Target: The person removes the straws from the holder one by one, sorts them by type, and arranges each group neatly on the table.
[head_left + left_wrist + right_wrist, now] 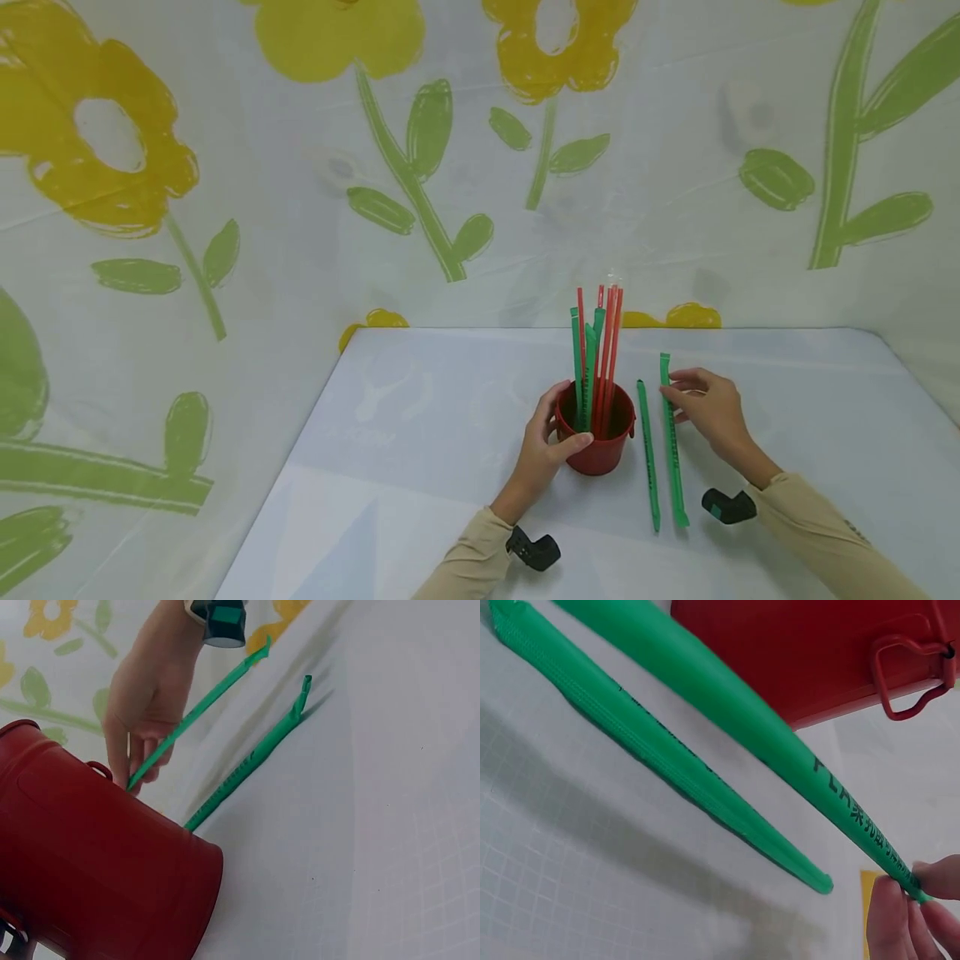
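My left hand (542, 442) grips a small red metal bucket (597, 457) by its side, thumb over the near rim. Green paper-wrapped straws (589, 367) and thin red straws (613, 350) stand in the bucket. To its right, my right hand (712, 408) pinches one green wrapped straw (673, 458) near its far end, between thumb and fingertips. Dark print runs along that straw (840, 799) in the right wrist view. Another green wrapped straw (648, 458) lies on the table between the bucket and the held one.
The white table (420, 450) ends at a back edge against a hanging cloth (675, 208) printed with yellow flowers and green leaves. A dark wrist camera (534, 550) sits below the left hand, and another camera (729, 506) below the right.
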Motion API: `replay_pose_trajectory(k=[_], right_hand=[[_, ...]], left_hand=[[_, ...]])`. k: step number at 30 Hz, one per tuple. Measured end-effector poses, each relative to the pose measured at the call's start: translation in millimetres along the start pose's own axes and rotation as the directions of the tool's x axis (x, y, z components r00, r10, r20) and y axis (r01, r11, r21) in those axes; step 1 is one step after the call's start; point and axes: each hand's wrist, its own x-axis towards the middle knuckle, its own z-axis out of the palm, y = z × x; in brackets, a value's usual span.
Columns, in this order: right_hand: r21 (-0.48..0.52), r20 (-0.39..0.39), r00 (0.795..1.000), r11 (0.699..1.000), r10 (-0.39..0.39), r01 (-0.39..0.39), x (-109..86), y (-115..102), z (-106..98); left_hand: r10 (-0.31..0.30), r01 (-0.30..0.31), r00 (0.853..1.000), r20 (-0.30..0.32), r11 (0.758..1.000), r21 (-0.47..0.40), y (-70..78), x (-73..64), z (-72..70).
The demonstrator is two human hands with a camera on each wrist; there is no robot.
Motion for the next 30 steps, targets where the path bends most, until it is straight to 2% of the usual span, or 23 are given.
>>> replay_pose_trajectory(k=[4,8,21,30], right_hand=[[0.008,0.036,0.999,0.999,0.04,-0.04,-16.1,-30.1,-4.5],[-0.013,0.057,0.997,0.999,0.046,-0.046,-22.2,-40.8,-6.2],[-0.062,0.067,0.997,0.997,0.041,-0.037,-16.2,-28.1,-0.2],[-0.22,0.093,0.995,0.975,0.022,-0.001,-15.8,-27.3,9.2]], left_hand=[[-0.011,0.011,1.0,0.005,1.0,-0.005,2.5,0.0,0.8],[-0.016,0.016,1.0,0.006,1.0,-0.002,3.7,0.0,0.7],[-0.013,0.013,1.0,0.006,1.0,-0.011,3.2,-0.8,-1.3],[-0.018,0.018,1.0,0.009,1.0,0.002,2.7,-1.3,-2.6]])
